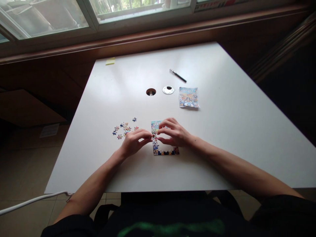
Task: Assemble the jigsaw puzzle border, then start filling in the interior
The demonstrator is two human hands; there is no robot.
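A partly assembled jigsaw puzzle (155, 151) lies flat on the white table, with colourful pieces along its border and a pale bare area inside. My left hand (134, 141) is at its left edge, thumb and fingers closed in a pinch. Whatever is between those fingertips is too small to make out. Over the puzzle's right side is my right hand (176, 133), its fingers curved and apart, with the fingertips near the left border. This hand hides much of the upper and middle puzzle. Loose puzzle pieces (125, 126) lie scattered just left of and beyond my left hand.
Farther back on the table (222, 131) are a colourful picture packet (189, 97), a black pen (178, 75) and a silver round cover (168, 90) beside a cable hole (150, 92). A yellow sticky note (110, 61) is at the far edge. A white cable (34, 200) runs by my left arm.
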